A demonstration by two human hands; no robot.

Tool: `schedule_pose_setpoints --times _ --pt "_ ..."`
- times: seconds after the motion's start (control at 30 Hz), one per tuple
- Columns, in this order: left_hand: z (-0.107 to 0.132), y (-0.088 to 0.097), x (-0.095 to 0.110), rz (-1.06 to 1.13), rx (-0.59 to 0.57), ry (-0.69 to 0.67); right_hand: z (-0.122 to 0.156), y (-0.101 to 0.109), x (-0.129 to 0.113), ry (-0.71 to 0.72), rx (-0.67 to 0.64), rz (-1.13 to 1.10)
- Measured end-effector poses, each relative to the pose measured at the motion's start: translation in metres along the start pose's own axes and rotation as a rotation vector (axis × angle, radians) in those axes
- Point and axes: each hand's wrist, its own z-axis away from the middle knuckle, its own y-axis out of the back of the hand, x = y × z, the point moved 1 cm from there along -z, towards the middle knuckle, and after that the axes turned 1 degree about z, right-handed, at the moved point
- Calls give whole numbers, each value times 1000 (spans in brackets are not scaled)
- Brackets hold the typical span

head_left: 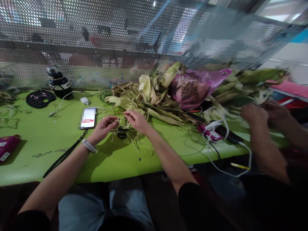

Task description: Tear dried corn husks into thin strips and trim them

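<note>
Left forearm (64, 170) and right forearm (169, 157) are stretched forward here, angled inward; the left hand (104, 127) is held with fingers curled, the right hand (137, 121) is poised just beside it, fingers bent towards the left.

Perforated screen (96, 64) is standing behind the table (103, 163); husk pile (166, 117) is lying along the table's back, centre to right, plastic bag (190, 91) sitting among it; left hand (105, 127) and right hand (137, 121) are hovering side by side before the pile's left end, near loose husk shreds (136, 142); phone (88, 118) is lying left of the left hand, strap (66, 155) running frontward; bottle (60, 84) is standing farther back left; box (8, 147) is resting far left; co-worker's hand (255, 114) is working right of a cabled device (213, 132).
</note>
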Motion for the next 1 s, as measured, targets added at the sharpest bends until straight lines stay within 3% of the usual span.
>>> schedule_pose_setpoints --times 0.1,0.2,0.47,0.63,1.0 --pt "0 -1 -1 -17 -20 -19 3 -8 -7 125 4 51" --pt "-1 -1 -2 -35 -22 -19 6 -15 -12 158 -14 87" --pt "-2 0 -1 -19 33 -19 7 -14 -15 131 16 40" --pt "-1 -1 -1 -12 20 -25 7 -13 -18 16 -40 -5" --pt "0 -1 -1 -40 -23 -20 7 -13 -17 32 -36 -87"
